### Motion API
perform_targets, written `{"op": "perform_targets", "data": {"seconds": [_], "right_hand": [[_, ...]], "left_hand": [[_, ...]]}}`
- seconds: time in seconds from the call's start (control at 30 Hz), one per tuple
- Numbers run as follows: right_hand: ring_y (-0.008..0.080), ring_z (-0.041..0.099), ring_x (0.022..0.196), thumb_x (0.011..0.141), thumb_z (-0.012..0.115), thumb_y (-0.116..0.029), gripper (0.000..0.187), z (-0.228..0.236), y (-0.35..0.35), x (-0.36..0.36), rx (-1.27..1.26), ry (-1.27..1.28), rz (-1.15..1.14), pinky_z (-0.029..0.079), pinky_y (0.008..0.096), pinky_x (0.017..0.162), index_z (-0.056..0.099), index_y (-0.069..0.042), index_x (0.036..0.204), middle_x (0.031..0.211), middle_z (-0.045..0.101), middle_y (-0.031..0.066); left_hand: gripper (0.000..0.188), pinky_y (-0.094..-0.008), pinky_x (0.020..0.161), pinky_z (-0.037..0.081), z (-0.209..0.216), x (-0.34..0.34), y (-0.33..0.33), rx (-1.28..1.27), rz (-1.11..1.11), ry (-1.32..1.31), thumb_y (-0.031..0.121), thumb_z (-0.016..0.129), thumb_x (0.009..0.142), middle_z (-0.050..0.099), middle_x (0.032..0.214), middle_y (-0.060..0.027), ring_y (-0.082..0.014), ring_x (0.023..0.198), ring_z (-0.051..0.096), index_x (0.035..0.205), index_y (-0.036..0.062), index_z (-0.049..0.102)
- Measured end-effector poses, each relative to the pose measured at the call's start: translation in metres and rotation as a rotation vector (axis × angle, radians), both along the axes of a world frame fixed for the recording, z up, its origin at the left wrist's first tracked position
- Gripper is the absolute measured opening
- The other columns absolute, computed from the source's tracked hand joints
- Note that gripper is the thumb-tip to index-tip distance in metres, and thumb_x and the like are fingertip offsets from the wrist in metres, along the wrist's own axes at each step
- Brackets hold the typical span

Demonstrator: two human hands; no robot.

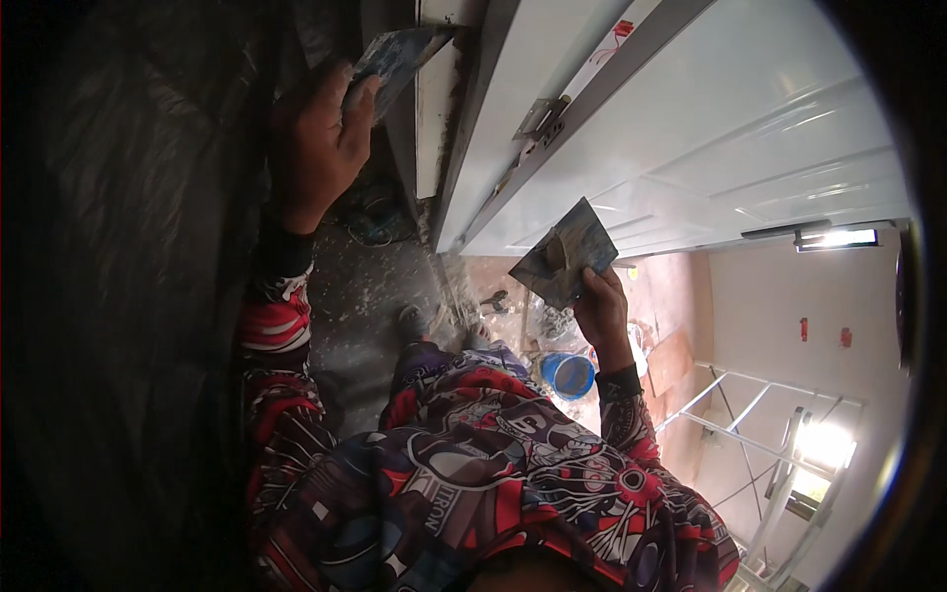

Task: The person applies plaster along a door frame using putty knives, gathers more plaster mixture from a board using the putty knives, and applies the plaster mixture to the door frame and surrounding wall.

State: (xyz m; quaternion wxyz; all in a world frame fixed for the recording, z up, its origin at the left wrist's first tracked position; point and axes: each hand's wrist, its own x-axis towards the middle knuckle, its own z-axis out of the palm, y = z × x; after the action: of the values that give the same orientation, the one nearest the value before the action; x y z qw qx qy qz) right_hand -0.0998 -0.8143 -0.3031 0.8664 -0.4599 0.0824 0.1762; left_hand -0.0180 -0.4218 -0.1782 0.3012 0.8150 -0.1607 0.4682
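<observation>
My left hand [326,143], raised at the upper left, is closed around a flat putty scraper [400,67]. The scraper's far corner reaches the narrow wall strip [430,138] beside the door frame [483,118]; whether it touches is unclear. Lower down and to the right, my right hand [604,308] grips a square putty plate [587,242] by its near corner. A small lump of greyish putty [557,253] sits on that plate, whose face is smeared. The plate is held apart from the white door [710,128].
Black sheeting [128,217] hangs along the left. A blue bucket [590,373] stands on the littered floor [375,286] near my feet. At the right are a metal scaffold frame [735,431] and a pale wall [764,296]. Dark cable or rope lies by the frame's foot.
</observation>
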Motion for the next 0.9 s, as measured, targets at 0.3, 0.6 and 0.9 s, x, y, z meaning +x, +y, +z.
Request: {"op": "perform_targets", "data": {"seconds": [0.3,0.6,0.9], "right_hand": [[0.0264,0.061,0.113,0.096,0.052,-0.009,0.037,0.0,0.002,0.002,-0.038,0.014,-0.03,0.054,0.0413,0.09,0.049,0.001,0.131,0.126,0.059,0.0142],[0.0261,0.061,0.113,0.096,0.051,-0.007,0.036,0.002,0.002,0.0,-0.037,0.035,-0.039,0.054,0.0416,0.09,0.05,0.001,0.131,0.127,0.06,0.0139],[0.0255,0.061,0.114,0.096,0.052,-0.007,0.034,0.005,0.002,0.004,-0.003,0.021,-0.01,0.053,0.0424,0.093,0.051,0.0,0.13,0.126,0.06,0.0127]], "left_hand": [[0.013,-0.0393,0.053,0.044,-0.009,-0.002,0.001,0.079,-0.015,0.07,0.009,0.068,0.087,0.056,0.073,-0.0164,-0.0354,0.062,0.057,0.084,0.0016,0.058],[0.012,-0.0413,0.055,0.045,-0.037,-0.012,-0.001,0.124,0.012,0.179,0.008,0.067,0.087,0.056,0.072,-0.0161,-0.0359,0.065,0.058,0.084,0.002,0.057],[0.01,-0.0422,0.056,0.045,-0.06,-0.015,-0.001,0.154,0.03,0.241,0.008,0.066,0.087,0.057,0.075,-0.0173,-0.0356,0.068,0.059,0.089,0.0018,0.059]]}}
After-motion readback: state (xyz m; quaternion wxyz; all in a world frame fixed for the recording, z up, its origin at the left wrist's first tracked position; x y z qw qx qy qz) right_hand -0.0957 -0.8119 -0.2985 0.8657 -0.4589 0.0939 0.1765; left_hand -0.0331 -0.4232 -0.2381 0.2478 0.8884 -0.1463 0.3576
